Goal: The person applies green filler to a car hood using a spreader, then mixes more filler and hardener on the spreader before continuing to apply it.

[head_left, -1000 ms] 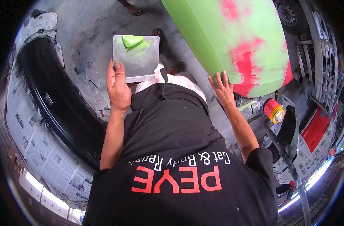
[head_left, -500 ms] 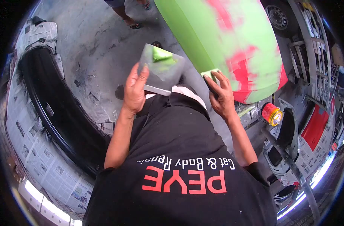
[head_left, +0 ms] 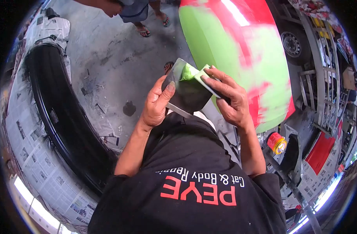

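My left hand (head_left: 157, 105) is closed on a thin grey mixing board (head_left: 190, 97), thumb on top and fingers beneath. A blob of bright green putty (head_left: 189, 72) lies near the board's upper edge. A pale strip (head_left: 180, 111) shows along its lower side. My right hand (head_left: 234, 99) pinches a flat putty spreader (head_left: 203, 73) with a light green working edge. The spreader is at the board's right edge, by the putty. To the right of the board stands a curved car panel (head_left: 213, 43), coated light green with red patches.
A black bumper (head_left: 61, 113) lies on newspaper (head_left: 34, 156) at left. A red and yellow tin (head_left: 276, 142) stands at right near a metal bar (head_left: 295, 183). Beyond are a wheel (head_left: 291, 43) and a red panel (head_left: 319, 153). Another person's sandalled feet (head_left: 144, 31) are at the top.
My right hand has brought the spreader left, from beside the panel to the putty on the board. My left hand and the board have shifted right. More of the other person shows.
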`<state>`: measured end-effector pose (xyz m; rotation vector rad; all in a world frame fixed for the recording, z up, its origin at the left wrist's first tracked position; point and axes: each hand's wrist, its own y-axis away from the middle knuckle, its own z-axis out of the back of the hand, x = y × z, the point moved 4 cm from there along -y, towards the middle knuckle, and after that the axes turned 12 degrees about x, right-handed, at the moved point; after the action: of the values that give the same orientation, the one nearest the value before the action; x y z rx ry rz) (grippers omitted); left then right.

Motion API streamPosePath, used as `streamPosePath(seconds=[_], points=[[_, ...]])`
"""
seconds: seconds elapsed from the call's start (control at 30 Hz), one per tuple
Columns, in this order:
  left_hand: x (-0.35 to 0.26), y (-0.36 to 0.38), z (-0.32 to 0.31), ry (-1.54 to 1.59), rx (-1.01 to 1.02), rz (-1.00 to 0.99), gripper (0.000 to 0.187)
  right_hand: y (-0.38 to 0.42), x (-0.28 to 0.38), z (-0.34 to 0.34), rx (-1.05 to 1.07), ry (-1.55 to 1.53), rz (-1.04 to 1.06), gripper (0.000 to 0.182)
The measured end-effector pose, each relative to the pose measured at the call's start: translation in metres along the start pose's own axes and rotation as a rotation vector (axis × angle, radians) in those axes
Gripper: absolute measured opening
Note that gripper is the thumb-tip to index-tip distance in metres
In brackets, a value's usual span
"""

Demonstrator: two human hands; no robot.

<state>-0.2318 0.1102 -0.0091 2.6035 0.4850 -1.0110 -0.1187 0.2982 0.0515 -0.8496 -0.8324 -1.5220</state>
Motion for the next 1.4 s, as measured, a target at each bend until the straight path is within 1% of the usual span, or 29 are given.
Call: streamPosePath(seconds=[0.03, 0.1, 0.13, 0.17, 0.2, 0.27, 0.3, 0.37, 0.4, 0.47, 0.53, 0.6, 0.63, 0.7, 0.77, 0.87, 0.93, 1.0, 1.07, 1.2, 1.27, 1.3, 1.4], points=[[-0.004, -0.003, 0.010, 0.000, -0.003, -0.006, 0.037, -0.011, -0.006, 0.002, 0.010, -0.049, -0.027, 0.068], [-0.014, -0.008, 0.032, -0.170, -0.054, 0.001, 0.037, -0.035, -0.017, 0.007, 0.060, -0.046, -0.047, 0.066], [-0.019, -0.009, 0.041, -0.168, -0.059, -0.006, 0.037, -0.049, -0.023, 0.009, 0.103, -0.045, -0.072, 0.064], [-0.026, -0.009, 0.050, -0.096, -0.111, -0.025, 0.037, -0.066, -0.033, 0.008, 0.136, 0.026, -0.064, 0.058], [-0.033, -0.012, 0.052, -0.024, -0.161, -0.043, 0.037, -0.082, -0.047, 0.004, 0.142, 0.028, -0.063, 0.058], [-0.047, -0.016, 0.059, 0.008, -0.206, -0.083, 0.037, -0.116, -0.086, -0.004, 0.031, 0.224, -0.156, 0.049], [-0.052, -0.014, 0.070, 0.004, -0.244, -0.095, 0.037, -0.136, -0.102, -0.010, 0.038, 0.222, -0.153, 0.049], [-0.062, -0.011, 0.079, -0.022, -0.315, -0.113, 0.036, -0.179, -0.134, -0.015, -0.034, 0.676, -0.276, 0.045], [-0.064, -0.010, 0.081, -0.023, -0.322, -0.111, 0.036, -0.200, -0.148, -0.018, -0.029, 0.671, -0.275, 0.045], [-0.066, -0.004, 0.085, -0.073, -0.350, -0.074, 0.036, -0.238, -0.176, -0.022, -0.031, 0.955, -0.308, 0.053], [-0.064, 0.002, 0.088, -0.041, -0.331, -0.049, 0.037, -0.268, -0.203, -0.024, -0.033, 1.006, -0.309, 0.052], [-0.059, 0.010, 0.093, -0.032, -0.410, -0.018, 0.037, -0.289, -0.218, -0.024, -0.032, 1.060, -0.306, 0.051], [-0.056, 0.014, 0.098, -0.025, -0.391, -0.005, 0.045, -0.297, -0.224, -0.023, -0.010, 1.082, -0.336, 0.051], [-0.053, 0.016, 0.102, -0.008, -0.418, -0.001, 0.045, -0.309, -0.234, -0.022, 0.032, 1.092, -0.385, 0.049], [-0.052, 0.019, 0.104, 0.011, -0.449, 0.004, 0.044, -0.315, -0.238, -0.023, 0.060, 1.107, -0.397, 0.048], [-0.056, 0.014, 0.104, 0.050, -0.429, 0.021, 0.043, -0.321, -0.239, -0.025, 0.095, 1.131, -0.434, 0.046], [-0.059, 0.009, 0.102, 0.062, -0.433, -0.001, 0.033, -0.321, -0.236, -0.025, 0.118, 1.128, -0.474, 0.045], [-0.062, 0.003, 0.100, 0.052, -0.439, 0.000, 0.034, -0.315, -0.226, -0.026, 0.127, 1.125, -0.473, 0.044], [-0.061, 0.002, 0.101, 0.042, -0.436, 0.002, 0.034, -0.304, -0.220, -0.028, 0.202, 1.083, -0.542, 0.044], [-0.058, 0.004, 0.102, 0.052, -0.430, 0.002, 0.034, -0.269, -0.208, -0.038, 0.217, 1.032, -0.555, 0.044], [-0.058, 0.002, 0.099, 0.055, -0.409, 0.000, 0.035, -0.247, -0.204, -0.046, 0.167, 1.061, -0.471, 0.045], [-0.057, 0.002, 0.098, 0.054, -0.398, -0.003, 0.035, -0.236, -0.204, -0.050, 0.099, 1.060, -0.392, 0.035], [-0.054, 0.002, 0.094, 0.063, -0.382, -0.004, 0.035, -0.205, -0.203, -0.062, 0.135, 1.076, -0.391, 0.038]])
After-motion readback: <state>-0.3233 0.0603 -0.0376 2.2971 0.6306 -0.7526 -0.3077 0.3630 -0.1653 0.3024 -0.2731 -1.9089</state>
